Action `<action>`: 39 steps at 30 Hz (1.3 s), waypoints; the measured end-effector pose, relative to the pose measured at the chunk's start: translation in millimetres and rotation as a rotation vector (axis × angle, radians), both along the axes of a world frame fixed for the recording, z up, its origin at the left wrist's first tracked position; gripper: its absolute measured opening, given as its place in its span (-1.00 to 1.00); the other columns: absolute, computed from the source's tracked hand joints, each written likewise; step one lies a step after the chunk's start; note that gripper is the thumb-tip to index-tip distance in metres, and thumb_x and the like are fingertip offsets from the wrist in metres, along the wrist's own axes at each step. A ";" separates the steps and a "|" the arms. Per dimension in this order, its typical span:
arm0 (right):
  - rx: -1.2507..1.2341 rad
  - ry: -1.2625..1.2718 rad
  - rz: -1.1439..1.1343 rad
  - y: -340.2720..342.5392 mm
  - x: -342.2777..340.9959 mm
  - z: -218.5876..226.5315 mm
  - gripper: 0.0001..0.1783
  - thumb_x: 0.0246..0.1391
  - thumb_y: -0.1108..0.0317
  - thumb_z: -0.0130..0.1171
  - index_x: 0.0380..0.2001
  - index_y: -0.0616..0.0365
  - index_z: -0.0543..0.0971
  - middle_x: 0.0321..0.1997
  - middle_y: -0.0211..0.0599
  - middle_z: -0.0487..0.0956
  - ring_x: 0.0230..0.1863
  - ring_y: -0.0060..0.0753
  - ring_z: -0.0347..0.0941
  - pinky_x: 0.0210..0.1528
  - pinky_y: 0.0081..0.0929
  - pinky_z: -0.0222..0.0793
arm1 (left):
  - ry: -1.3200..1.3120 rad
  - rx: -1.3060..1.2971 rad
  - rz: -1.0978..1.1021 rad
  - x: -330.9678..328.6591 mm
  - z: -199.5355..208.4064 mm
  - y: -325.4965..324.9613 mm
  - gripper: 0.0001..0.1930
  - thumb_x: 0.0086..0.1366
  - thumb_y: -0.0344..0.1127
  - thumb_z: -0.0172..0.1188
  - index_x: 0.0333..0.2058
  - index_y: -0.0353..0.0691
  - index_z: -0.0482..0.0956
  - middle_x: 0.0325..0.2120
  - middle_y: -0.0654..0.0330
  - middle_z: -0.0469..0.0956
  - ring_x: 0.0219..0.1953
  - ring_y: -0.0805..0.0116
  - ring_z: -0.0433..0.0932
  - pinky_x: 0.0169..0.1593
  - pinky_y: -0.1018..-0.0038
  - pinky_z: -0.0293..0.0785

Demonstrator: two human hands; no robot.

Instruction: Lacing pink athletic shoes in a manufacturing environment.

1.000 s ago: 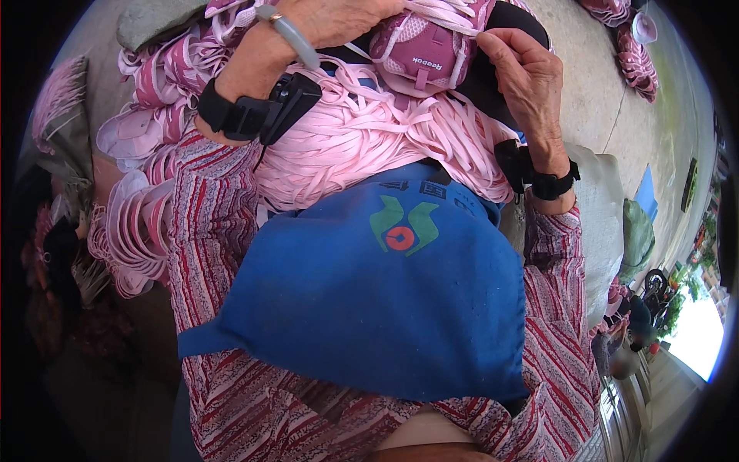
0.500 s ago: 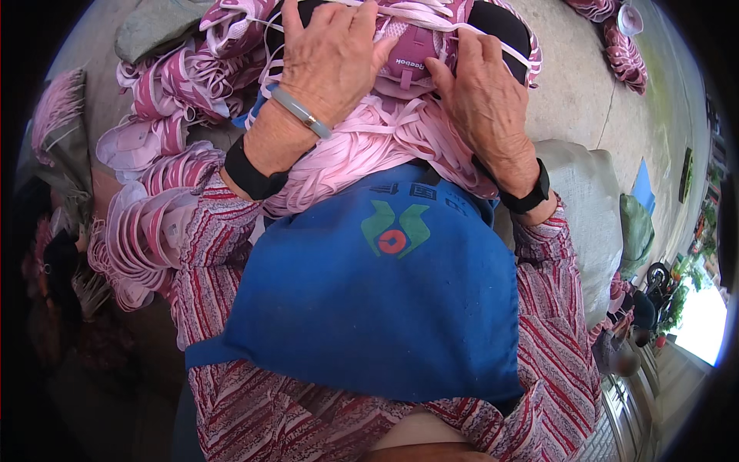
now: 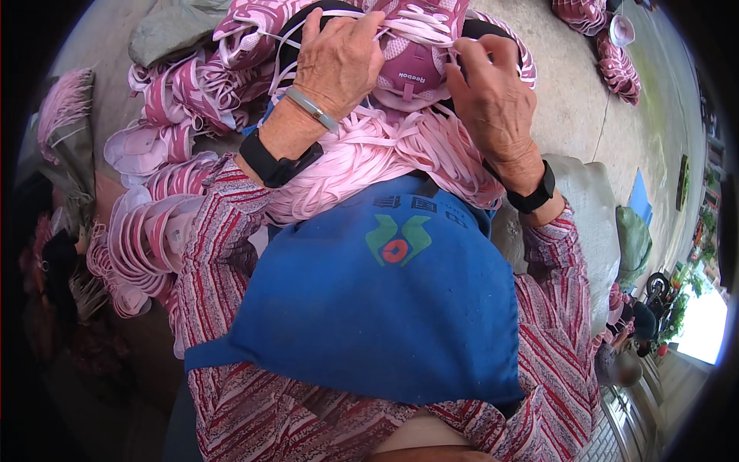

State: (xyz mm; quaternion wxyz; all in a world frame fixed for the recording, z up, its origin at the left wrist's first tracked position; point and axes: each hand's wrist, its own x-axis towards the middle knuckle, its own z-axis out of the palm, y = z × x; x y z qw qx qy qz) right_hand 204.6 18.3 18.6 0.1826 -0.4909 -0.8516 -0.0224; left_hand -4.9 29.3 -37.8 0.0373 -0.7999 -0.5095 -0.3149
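A pink and purple shoe upper (image 3: 412,73) lies over my dark-clad lap, with pale pink shoelace (image 3: 422,29) crossing its top. My left hand (image 3: 339,65) is at the upper's left side, fingers bent and closed on the lace by the eyelets. On the other side my right hand (image 3: 496,100) pinches the lace between thumb and forefinger near the upper's right edge. Lace ends trail left past my left hand. A thick heap of loose pink laces (image 3: 362,165) rests on my lap just below the upper, against my blue apron (image 3: 369,308).
Several more pink uppers (image 3: 196,96) are piled at the left, with nested stacks (image 3: 146,239) below them. A grey-green sack (image 3: 173,35) lies behind. To the right stands a whitish sack (image 3: 581,231); more stacked uppers (image 3: 618,69) lie on the concrete floor (image 3: 577,115).
My right hand has drawn its fingers in to a pinch at the upper's right edge. My left hand has shifted slightly right and down, and its fingers have bent more. The upper has moved slightly.
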 end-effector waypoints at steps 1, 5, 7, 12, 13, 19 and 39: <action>0.031 -0.081 0.083 3.2 -0.4 -3.5 -0.74 -0.05 0.36 0.18 -0.23 0.10 0.48 -0.22 -0.25 0.41 -0.35 -0.25 0.52 -0.42 -0.36 0.45 | -0.069 0.015 -0.020 -0.3 0.6 2.4 -0.66 0.16 -0.40 0.13 -0.05 -0.21 0.43 -0.34 0.13 0.59 -0.21 0.18 0.58 0.17 0.06 0.22; 0.175 -0.296 0.206 18.1 -10.9 -3.3 -0.78 -0.17 0.36 0.18 -0.37 0.18 0.55 -0.30 -0.26 0.41 -0.43 -0.36 0.47 -0.48 -0.43 0.37 | -0.037 0.168 -0.098 -1.7 -7.4 9.5 -0.68 0.11 -0.46 0.10 -0.13 -0.02 0.43 -0.65 0.23 0.45 -0.46 0.21 0.55 0.20 -0.03 0.22; 0.183 -0.400 0.215 20.4 -15.6 1.6 -0.83 -0.18 0.36 0.18 -0.44 0.18 0.56 -0.34 -0.27 0.41 -0.42 -0.36 0.47 -0.47 -0.42 0.37 | 0.022 0.165 -0.101 1.5 -6.3 8.7 -0.69 0.12 -0.46 0.11 -0.14 -0.01 0.44 -0.65 0.23 0.46 -0.47 0.22 0.54 0.19 -0.03 0.23; 0.223 -0.439 0.413 37.2 -13.4 -4.3 -0.89 -0.18 0.37 0.17 -0.56 0.17 0.56 -0.42 -0.28 0.42 -0.40 -0.31 0.46 -0.47 -0.40 0.33 | 0.163 0.076 -0.069 7.2 1.2 7.7 -0.74 0.16 -0.40 0.09 -0.16 0.03 0.49 -0.59 0.24 0.50 -0.41 0.27 0.56 0.24 -0.07 0.12; 0.209 -0.297 0.465 41.9 -9.7 -5.0 -0.90 -0.14 0.40 0.14 -0.51 0.19 0.55 -0.45 -0.26 0.42 -0.41 -0.26 0.45 -0.46 -0.34 0.34 | 0.161 0.079 -0.064 8.9 4.0 8.3 -0.74 0.16 -0.40 0.09 -0.16 0.03 0.49 -0.59 0.24 0.50 -0.41 0.27 0.56 0.24 -0.07 0.12; -0.442 0.435 0.518 4.7 -24.2 32.8 -0.92 0.01 0.40 0.19 -0.45 0.16 0.53 -0.45 -0.25 0.45 -0.40 -0.18 0.45 -0.38 -0.34 0.39 | 0.075 0.228 -0.186 -0.4 26.0 7.3 -0.92 0.10 -0.37 0.18 -0.39 -0.12 0.57 -0.32 0.24 0.55 -0.22 0.29 0.51 0.11 0.21 0.25; -1.405 0.919 0.248 -14.2 42.5 40.5 -0.87 0.20 0.43 0.07 -0.34 0.29 0.51 -0.55 -0.49 0.46 -0.50 -0.70 0.36 -0.48 -0.65 0.28 | -0.447 -0.750 -0.554 10.6 62.4 -76.8 -0.86 0.19 -0.29 0.27 -0.39 -0.20 0.53 -0.51 0.20 0.59 -0.40 0.35 0.64 -0.20 0.44 0.53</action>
